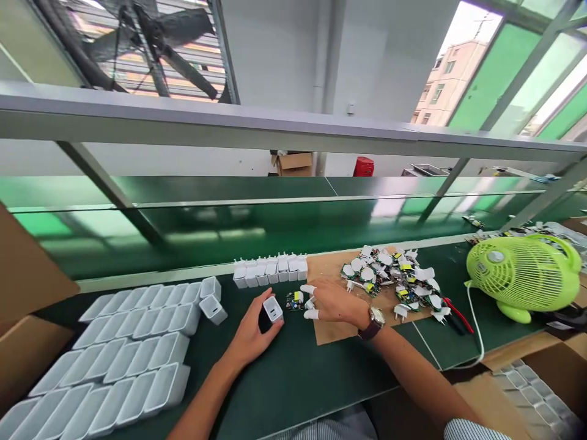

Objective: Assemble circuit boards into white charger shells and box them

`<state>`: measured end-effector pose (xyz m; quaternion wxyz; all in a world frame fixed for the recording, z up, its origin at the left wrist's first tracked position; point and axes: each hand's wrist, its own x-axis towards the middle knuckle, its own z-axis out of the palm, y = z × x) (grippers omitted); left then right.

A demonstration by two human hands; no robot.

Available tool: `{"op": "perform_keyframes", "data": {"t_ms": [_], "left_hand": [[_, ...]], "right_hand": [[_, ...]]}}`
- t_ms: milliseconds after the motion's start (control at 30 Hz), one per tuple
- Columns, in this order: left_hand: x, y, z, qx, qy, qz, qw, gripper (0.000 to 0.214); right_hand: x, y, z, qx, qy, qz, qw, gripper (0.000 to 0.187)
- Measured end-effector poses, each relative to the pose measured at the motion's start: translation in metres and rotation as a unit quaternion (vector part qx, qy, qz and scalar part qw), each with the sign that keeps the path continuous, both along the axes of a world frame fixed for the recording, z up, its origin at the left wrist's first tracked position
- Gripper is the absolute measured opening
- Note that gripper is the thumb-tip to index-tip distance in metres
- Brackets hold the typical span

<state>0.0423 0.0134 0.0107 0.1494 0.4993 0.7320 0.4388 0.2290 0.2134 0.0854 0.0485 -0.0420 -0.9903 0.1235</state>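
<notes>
My left hand (254,330) grips a white charger housing (273,310) between thumb and fingers; two dark slots show on its end face. Just to the right, my right hand (337,302), with white finger cots on its fingertips and a watch at the wrist, pinches a small circuit board (295,300) with a yellow part on it. The board points toward the housing and is apart from it. Behind both hands stands a row of white chargers (270,271) with pins up. A heap of circuit boards with white plug parts (394,275) lies right of my right hand.
Rows of white housings (132,360) cover the left of the green table (293,379), beside a cardboard box (32,348). Brown cardboard (328,333) lies under the heap. Red-handled pliers (458,318), a green fan (523,278) with a white cord, and a box of white parts (536,397) are at right.
</notes>
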Motion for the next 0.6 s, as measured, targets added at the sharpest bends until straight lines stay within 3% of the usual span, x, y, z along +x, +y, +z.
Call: {"op": "perform_keyframes", "data": {"t_ms": [100,233,600], "left_hand": [[0.001,0.0,0.001,0.005,-0.005,0.002,1.0,0.068],[0.0,0.0,0.001,0.001,-0.009,-0.003,1.0,0.07],[0.0,0.001,0.002,-0.032,-0.001,-0.017,0.999,0.073]], "right_hand": [[-0.021,0.007,-0.024,0.004,-0.022,-0.008,1.0,0.047],[-0.022,0.01,-0.043,-0.021,-0.012,-0.027,0.999,0.049],[-0.017,-0.001,-0.062,-0.081,0.113,-0.065,0.988,0.061]]}}
